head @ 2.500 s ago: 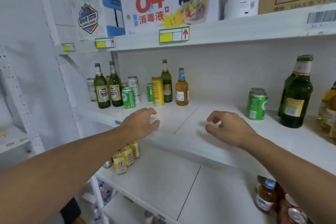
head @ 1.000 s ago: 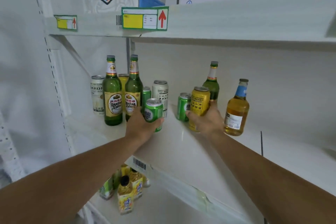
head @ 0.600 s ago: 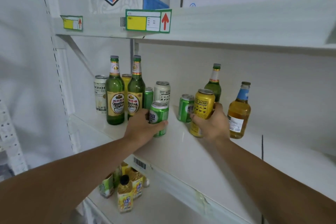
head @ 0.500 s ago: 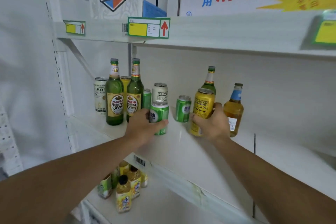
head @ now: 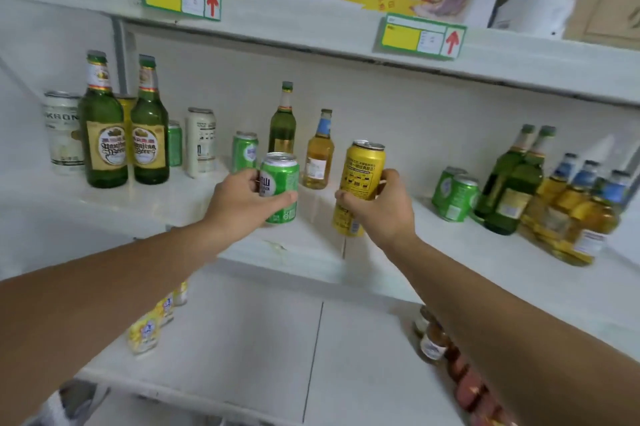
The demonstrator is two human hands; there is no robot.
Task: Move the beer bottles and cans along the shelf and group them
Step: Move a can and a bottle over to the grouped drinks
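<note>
Green can (head: 280, 186) and yellow can (head: 360, 183) sit at the centre of the frame, each gripped by one hand above the front part of the middle shelf (head: 311, 242). Whether their bases touch the shelf cannot be told. The left hand (head: 242, 202) reaches in from the lower left with its arm stretched forward; its thumb crosses the front of the green can and its fingers curl round the left side, so the can stands just right of the palm. The right hand (head: 381, 211) comes from the lower right; its fingers wrap the yellow can's lower half from the right, the thumb at the near side, the can's top rising clear above them.

Compared with half a second ago, both cans have come away from the left-hand cluster and now lie further right along the shelf, with the amber bottle (head: 318, 152) now behind and between them. The group of green cans (head: 455, 195), green bottles (head: 512, 186) and amber bottles (head: 571, 214) at the right of the frame has come into view.

At the left stand two green bottles (head: 123, 135) among several cans.
</note>
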